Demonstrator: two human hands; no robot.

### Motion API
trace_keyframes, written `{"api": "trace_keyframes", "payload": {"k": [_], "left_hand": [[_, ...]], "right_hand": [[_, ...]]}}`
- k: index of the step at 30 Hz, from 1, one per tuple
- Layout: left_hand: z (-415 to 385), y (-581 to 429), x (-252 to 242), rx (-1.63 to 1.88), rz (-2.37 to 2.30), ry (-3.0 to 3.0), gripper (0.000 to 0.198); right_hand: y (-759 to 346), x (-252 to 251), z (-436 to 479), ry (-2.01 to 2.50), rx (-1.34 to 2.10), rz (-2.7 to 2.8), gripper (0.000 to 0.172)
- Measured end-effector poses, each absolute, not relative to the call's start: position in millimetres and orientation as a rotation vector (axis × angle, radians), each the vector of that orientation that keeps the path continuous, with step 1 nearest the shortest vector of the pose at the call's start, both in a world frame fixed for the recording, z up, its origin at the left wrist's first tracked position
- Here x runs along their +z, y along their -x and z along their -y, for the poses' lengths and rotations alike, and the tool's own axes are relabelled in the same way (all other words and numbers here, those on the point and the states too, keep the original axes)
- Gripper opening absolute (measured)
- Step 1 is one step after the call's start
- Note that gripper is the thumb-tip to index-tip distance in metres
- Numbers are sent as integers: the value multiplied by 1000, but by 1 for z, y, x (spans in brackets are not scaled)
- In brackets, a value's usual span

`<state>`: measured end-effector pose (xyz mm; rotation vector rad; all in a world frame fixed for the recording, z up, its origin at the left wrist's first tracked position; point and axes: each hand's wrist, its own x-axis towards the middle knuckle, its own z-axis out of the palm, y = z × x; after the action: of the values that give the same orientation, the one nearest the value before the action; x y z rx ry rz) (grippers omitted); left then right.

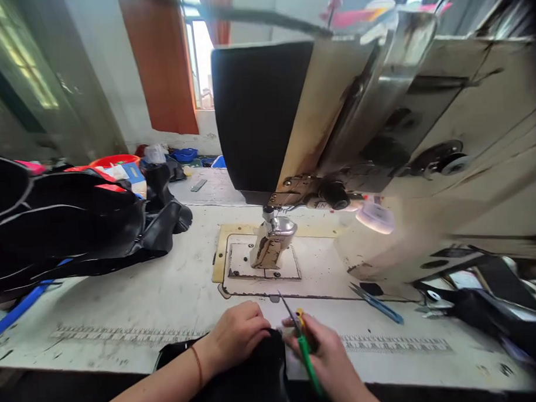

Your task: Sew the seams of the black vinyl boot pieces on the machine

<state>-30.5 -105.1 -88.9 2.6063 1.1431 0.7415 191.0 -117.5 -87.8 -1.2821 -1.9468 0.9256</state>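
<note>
Black material (243,378) hangs over the table's front edge, low in the middle of the view. My left hand (240,337) pinches its upper edge, fingers closed. Just to the right, my right hand (324,354) is closed around green-handled scissors (306,358), their dark blades pointing up and away. A small yellow part shows by the fingers of that hand. Both hands are in front of the sewing machine's post (273,245), nearer to me.
The sewing machine head (265,119) overhangs the white table (166,298). Black pieces (84,225) are heaped at the left. Blue tweezers (377,303) lie at the right, near more black material (487,316). A ruler scale (400,344) runs along the front edge.
</note>
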Motion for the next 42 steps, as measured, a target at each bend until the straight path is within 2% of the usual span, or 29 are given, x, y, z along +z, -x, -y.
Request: {"api": "trace_keyframes", "payload": {"k": [2, 4, 6, 9, 13, 21, 30, 37, 42], "left_hand": [[107, 31, -91, 800, -1070, -2643, 21], [110, 31, -92, 856, -1048, -2677, 26], [111, 31, -92, 904, -1046, -2703, 26], [112, 30, -92, 945, -1034, -2730, 20], [112, 30, -89, 970, -1013, -2730, 18], [105, 32, -94, 950, -991, -2478, 14], [99, 37, -94, 858, -990, -2161, 19], [94, 38, -89, 780, -1018, -1929, 19], [93, 39, -84, 790, -1048, -1796, 19]], "right_hand": [[-227, -71, 114, 1304, 631, 2212, 10], [-257, -59, 112, 1314, 298, 2454, 17], [-273, -52, 108, 1298, 60, 2641, 16], [-276, -50, 100, 1216, -146, 2794, 6], [-264, -44, 84, 1102, -299, 2925, 8], [-248, -1, 60, 1068, -137, 3228, 10], [-227, 8, 61, 1212, 41, 3225, 2], [-214, 16, 63, 1343, 130, 3287, 15], [-213, 10, 64, 1338, 144, 3336, 15]]}}
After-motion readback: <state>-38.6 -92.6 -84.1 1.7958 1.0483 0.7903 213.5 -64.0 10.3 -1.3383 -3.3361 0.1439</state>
